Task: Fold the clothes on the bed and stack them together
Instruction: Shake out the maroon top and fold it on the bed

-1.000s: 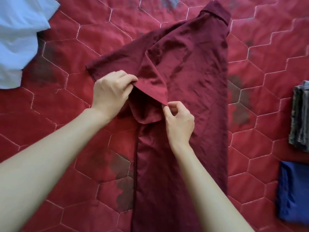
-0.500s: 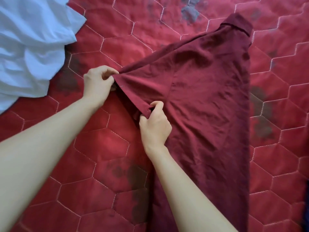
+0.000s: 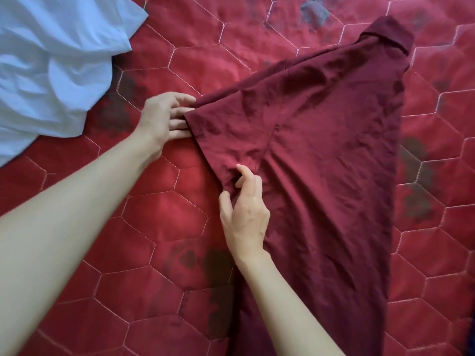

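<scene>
A red quilted bed cover (image 3: pixel 159 227) stitched in hexagons is spread across the frame — a maroon shirt (image 3: pixel 321 163) at centre right, its sleeve edge touched by the left hand (image 3: pixel 164 119) with straight fingers, the sleeve's underside pinched by the right hand (image 3: pixel 244 209) — and a pale blue garment (image 3: pixel 51 60) is seen upper left.

Bare red quilt (image 3: pixel 159 227) lies open along the bed's near-left edge. The crumpled white garment (image 3: pixel 51 68) fills the far-left corner; the maroon shirt (image 3: pixel 321 150) blocks the right side

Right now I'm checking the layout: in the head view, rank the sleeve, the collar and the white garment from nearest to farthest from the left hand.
1. Sleeve: touching the left hand's fingers, to its right.
2. White garment: upper left.
3. Collar: far upper right.
</scene>
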